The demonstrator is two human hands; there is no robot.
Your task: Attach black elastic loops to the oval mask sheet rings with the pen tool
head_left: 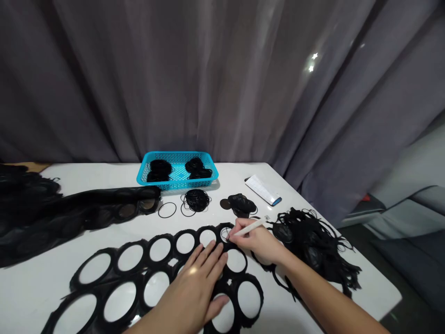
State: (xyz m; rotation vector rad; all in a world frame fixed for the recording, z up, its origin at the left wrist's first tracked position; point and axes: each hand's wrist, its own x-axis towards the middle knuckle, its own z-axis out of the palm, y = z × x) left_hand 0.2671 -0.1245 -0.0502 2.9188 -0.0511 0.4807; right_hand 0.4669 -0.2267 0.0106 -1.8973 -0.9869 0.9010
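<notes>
My left hand (194,285) lies flat with its fingers spread on a thin black sheet (107,281) with rows of round cut-outs. White tabletop shows through the holes. In my right hand (260,242), a slim white pen-like tool (253,226) is pinched between thumb and fingers. Its tip end, hidden by my fingertips, is at the small hole at the sheet's far right corner. A thin dark loop shows inside that hole. Just beyond my right hand is a pile of black discs (240,204).
A blue basket (175,186) with black ring bundles stands at the back. Near it lie a ring pile (197,200) and a single ring (167,217). Black scraps (316,250) heap at right, dark sheeting (69,213) at left. A white-and-blue packet (263,189) lies back right.
</notes>
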